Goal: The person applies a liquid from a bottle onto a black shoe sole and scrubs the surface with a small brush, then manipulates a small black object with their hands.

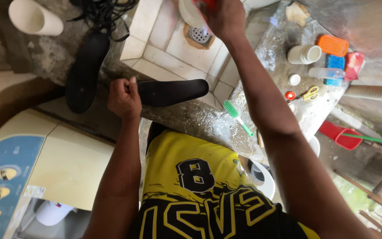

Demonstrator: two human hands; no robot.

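My left hand (124, 97) pinches the heel end of a black shoe insole (173, 92) that lies flat on the wet concrete counter (200, 121), beside the tiled sink (173, 57). My right hand (224, 17) is stretched out over the sink and grips a white container with a red top (192, 12), held above the round metal drain (200, 34). A second black insole (85, 71) rests further left on the concrete. A green-and-white brush (237, 116) lies on the counter between my two arms.
Black laces (105, 12) and a white cup (34, 18) sit at the top left. On the right are a white jar (303, 54), an orange box (333, 45), a blue sponge (335, 63), scissors (309, 94) and small caps. A washing machine (32, 172) stands at the lower left, a red dustpan (342, 136) at the right.
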